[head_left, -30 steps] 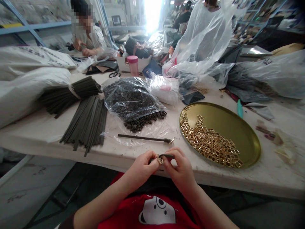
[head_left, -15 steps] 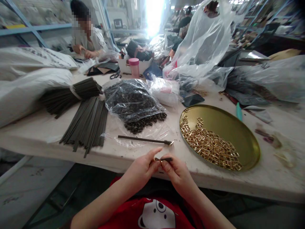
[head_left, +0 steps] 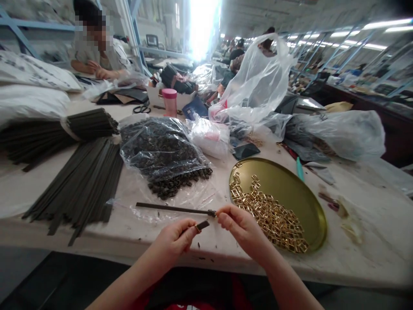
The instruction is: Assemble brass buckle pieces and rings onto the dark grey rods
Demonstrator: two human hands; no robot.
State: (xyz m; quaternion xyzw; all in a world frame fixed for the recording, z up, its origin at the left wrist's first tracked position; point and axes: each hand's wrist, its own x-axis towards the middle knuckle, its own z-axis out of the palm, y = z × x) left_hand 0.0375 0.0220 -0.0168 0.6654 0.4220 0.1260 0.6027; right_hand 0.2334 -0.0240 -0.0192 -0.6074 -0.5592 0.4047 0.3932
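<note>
My left hand (head_left: 180, 237) is closed, pinching a dark strip (head_left: 204, 224) with a bit of gold metal at the fingertips; the rest of the strip is hidden by the hand. Further right, my right hand (head_left: 238, 221) has its thumb and fingers closed at the right end of a long dark strap (head_left: 174, 208), where a gold buckle and a small dark loop sit. That strap lies along the table. Just beyond the right hand is a round gold tray (head_left: 290, 189) with many gold rectangular buckles (head_left: 274, 217) heaped along its near left side.
Loose dark strips (head_left: 80, 185) and a tied bundle (head_left: 90, 125) lie at left. A clear bag of small black loops (head_left: 161, 150) spills onto the table. Behind are a pink-lidded jar (head_left: 169, 102), scissors (head_left: 142, 108) and plastic bags. A co-worker (head_left: 100, 56) sits across at left.
My hands were together over the table edge and are now apart. My left hand keeps a strip; my right hand has moved forward to the strap's buckle end. The view has shifted.
</note>
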